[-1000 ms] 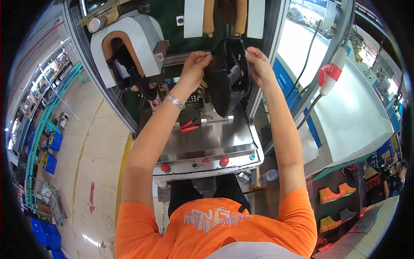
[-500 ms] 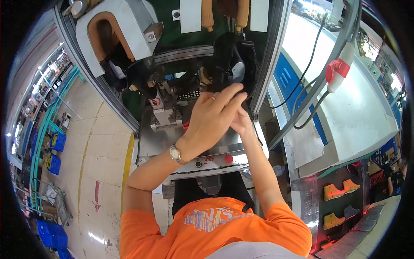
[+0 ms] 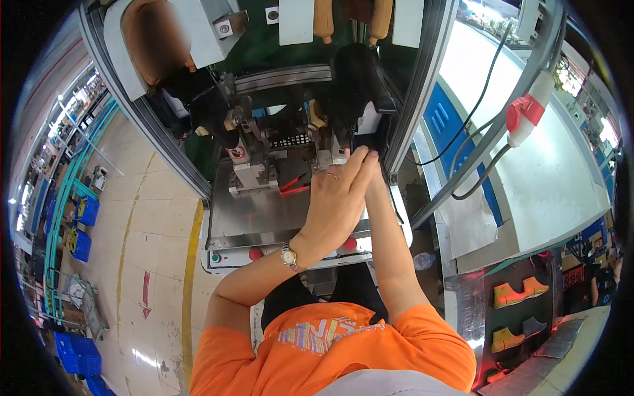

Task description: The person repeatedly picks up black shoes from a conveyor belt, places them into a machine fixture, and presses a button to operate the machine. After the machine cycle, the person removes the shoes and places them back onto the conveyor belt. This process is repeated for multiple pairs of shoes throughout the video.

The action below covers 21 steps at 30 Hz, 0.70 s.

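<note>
My left hand (image 3: pixel 335 210), with a wristwatch (image 3: pixel 288 256) and a ring, reaches over the right side of the machine, its fingers stretched forward. Behind it my right hand (image 3: pixel 374 173) is largely covered, and its fingers cannot be made out. The fingertips of both hands meet just below a black shoe upper (image 3: pixel 360 76) with a pale patch, fitted on the machine's right station. Whether anything thin is between them is hidden. A red-handled cutting tool (image 3: pixel 294 186) lies on the metal bed (image 3: pixel 254 218), left of my left hand.
Another black upper (image 3: pixel 198 99) sits on the left station, under a brown padded form (image 3: pixel 155 46). Red buttons (image 3: pixel 350 243) line the front panel. Metal posts (image 3: pixel 422 86) frame the machine. To the right stand a white cabinet (image 3: pixel 555 178) and a rack with yellow-orange shoes (image 3: pixel 508 296).
Both hands have come lower and nearer to me, with the left also shifted right. The cutting tool on the bed now shows more fully. The view has shifted slightly.
</note>
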Available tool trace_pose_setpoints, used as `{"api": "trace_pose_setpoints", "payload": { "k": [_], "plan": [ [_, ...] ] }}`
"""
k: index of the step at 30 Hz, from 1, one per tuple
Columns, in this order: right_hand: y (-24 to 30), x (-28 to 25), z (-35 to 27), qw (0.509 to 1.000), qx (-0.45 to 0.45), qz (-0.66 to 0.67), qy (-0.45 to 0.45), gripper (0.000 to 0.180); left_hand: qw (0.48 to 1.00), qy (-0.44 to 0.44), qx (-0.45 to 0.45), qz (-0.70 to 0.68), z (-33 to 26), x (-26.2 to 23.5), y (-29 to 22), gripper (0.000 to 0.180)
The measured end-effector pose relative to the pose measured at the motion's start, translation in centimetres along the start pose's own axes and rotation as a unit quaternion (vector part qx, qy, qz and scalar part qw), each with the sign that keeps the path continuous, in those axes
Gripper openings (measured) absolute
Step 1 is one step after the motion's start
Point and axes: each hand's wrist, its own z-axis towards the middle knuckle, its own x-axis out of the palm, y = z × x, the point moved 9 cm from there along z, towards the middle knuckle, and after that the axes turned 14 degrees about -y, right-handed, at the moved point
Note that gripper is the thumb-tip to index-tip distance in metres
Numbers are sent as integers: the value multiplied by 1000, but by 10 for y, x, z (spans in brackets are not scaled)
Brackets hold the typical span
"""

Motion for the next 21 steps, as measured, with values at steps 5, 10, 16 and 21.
{"api": "trace_pose_setpoints", "payload": {
  "k": [5, 10, 16, 21],
  "plan": [
    [8, -2, -2, 995, -35, -2, -93, 24, 1000, -14, -7, -1, 0, 6, 1, 60],
    [20, 1, 16, 991, -95, 8, -98, 22, 1000, -21, 4, -3, 1, 5, -2, 57],
    [17, 0, 24, 993, -114, -11, -29, 20, 999, -33, 2, -9, -6, 9, 2, 58],
    [16, -7, 23, 992, -117, -23, -33, 17, 999, -38, 0, -14, -9, 11, 6, 59]
  ]
}}
